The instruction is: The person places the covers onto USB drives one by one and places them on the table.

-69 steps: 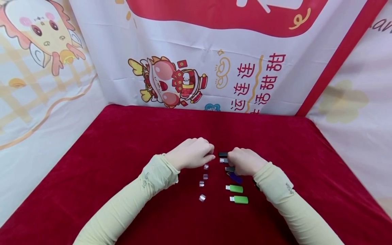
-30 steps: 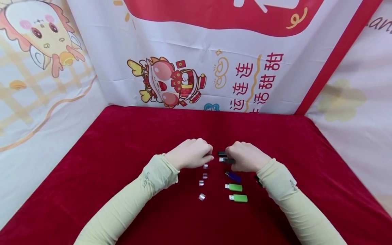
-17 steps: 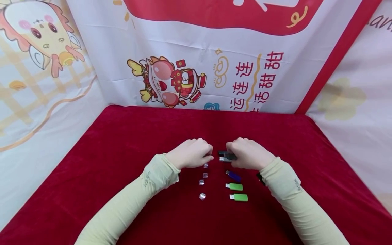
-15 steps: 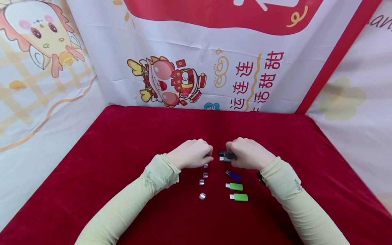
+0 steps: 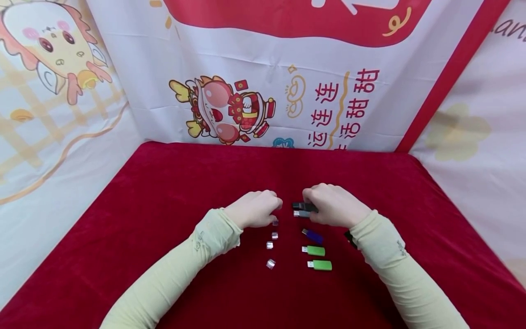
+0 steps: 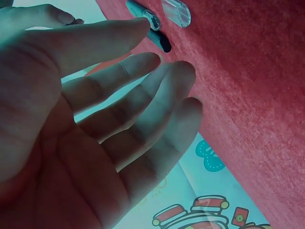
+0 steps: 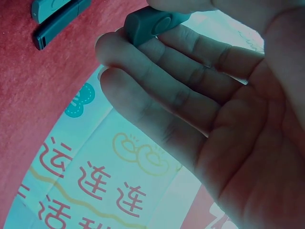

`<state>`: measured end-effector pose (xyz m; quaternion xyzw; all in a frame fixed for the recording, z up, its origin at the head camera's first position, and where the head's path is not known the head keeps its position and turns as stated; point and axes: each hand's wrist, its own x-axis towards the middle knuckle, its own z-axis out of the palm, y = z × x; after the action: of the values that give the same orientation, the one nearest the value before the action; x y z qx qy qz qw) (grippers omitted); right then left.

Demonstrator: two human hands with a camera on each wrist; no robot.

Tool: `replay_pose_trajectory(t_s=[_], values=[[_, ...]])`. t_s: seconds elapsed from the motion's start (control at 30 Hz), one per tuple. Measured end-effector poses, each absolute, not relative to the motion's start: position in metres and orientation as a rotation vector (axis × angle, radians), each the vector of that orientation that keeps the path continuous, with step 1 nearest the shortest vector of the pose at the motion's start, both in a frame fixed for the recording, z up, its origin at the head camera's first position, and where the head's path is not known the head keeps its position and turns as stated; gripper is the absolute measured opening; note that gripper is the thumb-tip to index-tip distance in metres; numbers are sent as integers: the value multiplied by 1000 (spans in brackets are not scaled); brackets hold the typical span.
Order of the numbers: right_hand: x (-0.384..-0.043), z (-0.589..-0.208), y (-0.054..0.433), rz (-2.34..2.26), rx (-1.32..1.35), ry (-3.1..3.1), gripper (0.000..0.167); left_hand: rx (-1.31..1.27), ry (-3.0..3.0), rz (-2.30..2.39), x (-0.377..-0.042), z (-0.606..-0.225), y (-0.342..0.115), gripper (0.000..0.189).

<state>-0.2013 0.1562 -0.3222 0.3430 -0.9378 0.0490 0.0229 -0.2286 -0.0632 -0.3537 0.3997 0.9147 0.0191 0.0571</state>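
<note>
In the head view my right hand (image 5: 334, 205) pinches a black USB flash drive (image 7: 152, 26) between thumb and fingers, above the far end of a row of drives. Beneath it lie a grey USB flash drive (image 5: 302, 214) and another black drive (image 7: 57, 28), side by side. My left hand (image 5: 255, 209) hovers over the cloth with relaxed fingers, thumb apart from them and nothing between. Its thumb tip is right at the farthest clear cap (image 5: 275, 223). Nearer to me are a purple-blue drive (image 5: 313, 236) and two green drives, one (image 5: 315, 250) farther than the other (image 5: 322, 265).
More small clear caps (image 5: 275, 236) form a line left of the drives. A dark object (image 5: 350, 238) is partly hidden by the right sleeve. Red cloth (image 5: 197, 173) covers the table, with printed white curtains (image 5: 246, 59) behind and at the sides.
My right hand has lifted the black drive out of the row and carried it away from me, over the grey one. My left hand has shifted slightly towards me, its thumb reaching the farthest cap.
</note>
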Motion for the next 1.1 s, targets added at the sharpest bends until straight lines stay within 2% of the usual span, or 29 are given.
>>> replay_pose_trajectory(t_s=[0.4,0.67,1.1], values=[[-200,-321,154,171,1049,-2928,29,1299,2739,63,-224,-362,-60,8],[-199,-323,153,181,1058,-2924,30,1391,2812,-32,-218,-370,-55,21],[-199,-324,153,183,1069,-2934,29,1406,2809,-56,-218,-372,-55,16]])
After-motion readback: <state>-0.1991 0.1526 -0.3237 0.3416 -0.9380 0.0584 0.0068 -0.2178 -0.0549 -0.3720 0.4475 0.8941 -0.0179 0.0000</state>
